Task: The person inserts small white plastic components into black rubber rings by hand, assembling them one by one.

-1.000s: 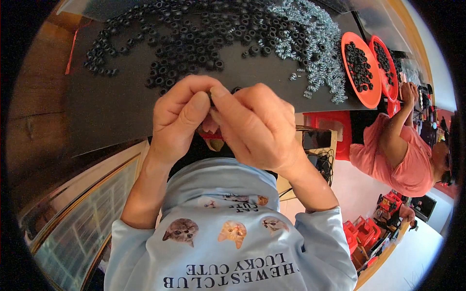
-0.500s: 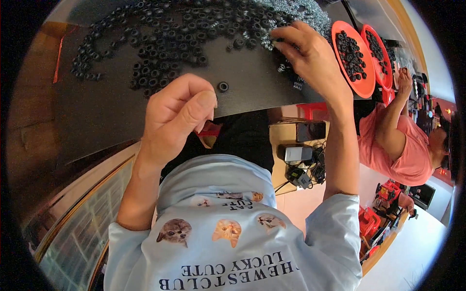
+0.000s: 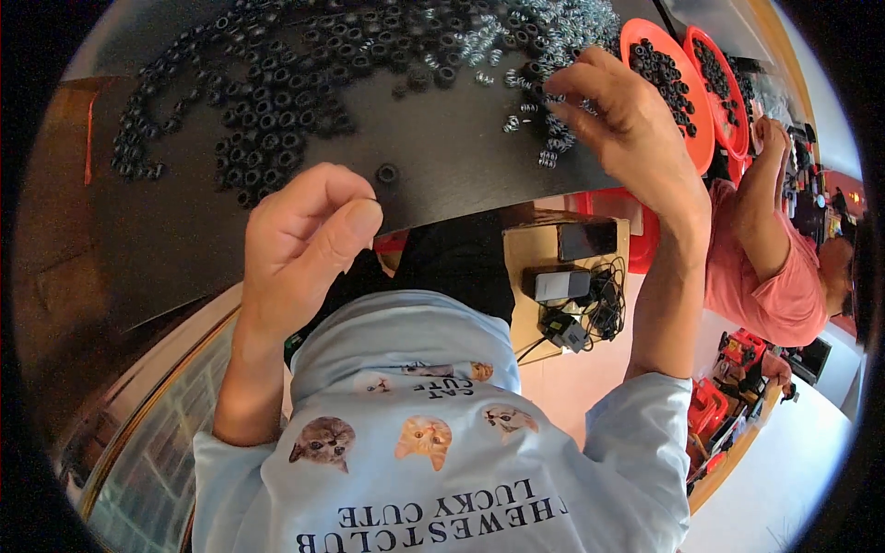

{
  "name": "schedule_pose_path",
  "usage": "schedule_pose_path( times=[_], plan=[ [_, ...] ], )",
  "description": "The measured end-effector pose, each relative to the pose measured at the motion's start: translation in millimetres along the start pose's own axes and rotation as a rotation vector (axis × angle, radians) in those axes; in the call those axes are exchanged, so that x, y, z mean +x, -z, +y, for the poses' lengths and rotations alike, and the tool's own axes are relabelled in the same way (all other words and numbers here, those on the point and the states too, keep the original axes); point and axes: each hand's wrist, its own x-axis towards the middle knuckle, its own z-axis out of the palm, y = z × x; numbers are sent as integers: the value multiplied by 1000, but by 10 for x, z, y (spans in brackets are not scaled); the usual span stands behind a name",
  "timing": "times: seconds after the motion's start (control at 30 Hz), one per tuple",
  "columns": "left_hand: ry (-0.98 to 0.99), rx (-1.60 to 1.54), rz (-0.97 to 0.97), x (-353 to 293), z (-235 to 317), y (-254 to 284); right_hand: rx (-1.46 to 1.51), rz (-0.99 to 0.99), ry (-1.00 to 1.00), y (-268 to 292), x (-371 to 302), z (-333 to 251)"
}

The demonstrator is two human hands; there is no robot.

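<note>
My left hand (image 3: pixel 309 240) is closed above the table's near edge, thumb pressed on the curled fingers; whatever it may hold is hidden. Just beyond its fingertips lies a single black ring (image 3: pixel 387 173). My right hand (image 3: pixel 636 124) hovers beside the heap of small silvery coil springs (image 3: pixel 576 32). Thumb and forefinger bend toward each other in a pinch, and anything between their tips is too dark to make out. Several loose springs (image 3: pixel 550 152) lie near that thumb. Many black rings (image 3: pixel 277 120) spread over the dark table (image 3: pixel 433 134) to the left.
An orange-red plate (image 3: pixel 698 143) of black parts stands right of my right hand, with a second red plate (image 3: pixel 735 138) beyond it. At the far right a person in a pink shirt (image 3: pixel 770 276) works. Below the table edge, a cardboard box (image 3: pixel 525 313) bears adapters and cables.
My right hand has moved right, away from the rings and toward the orange-red plate. My left hand stays closed near the single ring. The whole view has shifted slightly.
</note>
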Motion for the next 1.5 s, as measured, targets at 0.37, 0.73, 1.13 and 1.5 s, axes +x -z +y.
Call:
schedule_pose_path(
  times=[0.37, 0.73, 1.13, 1.5],
  plan=[
    [-20, 38, -32, 33, 1, 13, -186, -29, 75, -147, 126, -107],
    [45, -323, 26, 146, 48, -41, 431, 203, 151, -274, 224, -521],
    [43, -518, -42, 181, -57, -25, 1425, 183, -120, -476, 186, -1041],
    [1, -546, -45, 186, -104, -20, 591, 566, 224, -650, 168, -1112]
  ],
)
